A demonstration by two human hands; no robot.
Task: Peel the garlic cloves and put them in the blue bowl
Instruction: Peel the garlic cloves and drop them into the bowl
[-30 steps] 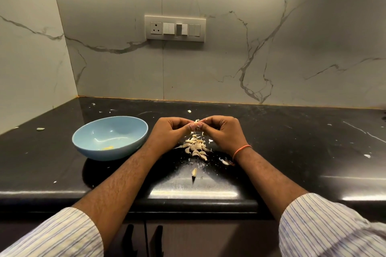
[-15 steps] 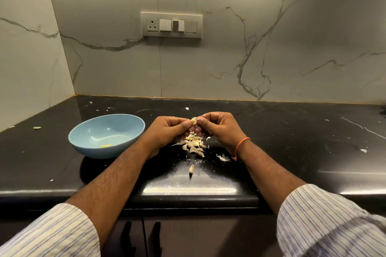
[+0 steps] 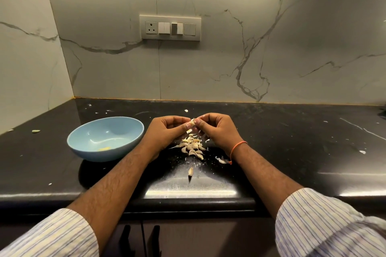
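My left hand (image 3: 167,132) and my right hand (image 3: 217,129) meet fingertip to fingertip above the black counter. Between them they pinch one garlic clove (image 3: 193,121), pale skin sticking out of it. A loose flake of skin (image 3: 189,131) hangs just under the fingers. Right below lies a pile of garlic cloves and skins (image 3: 192,146). The blue bowl (image 3: 83,137) stands to the left of my left hand, upright, with one small yellowish piece (image 3: 104,148) in its bottom.
One single clove (image 3: 190,171) lies nearer the counter's front edge, and a skin scrap (image 3: 221,160) rests by my right wrist. White bits are scattered over the black counter (image 3: 292,152). A marble wall with a switch plate (image 3: 170,27) stands behind; a side wall closes the left.
Both hands have lifted slightly off the pile while working the clove, and a flake of skin has come loose under the fingers. The bowl and pile have stayed put.
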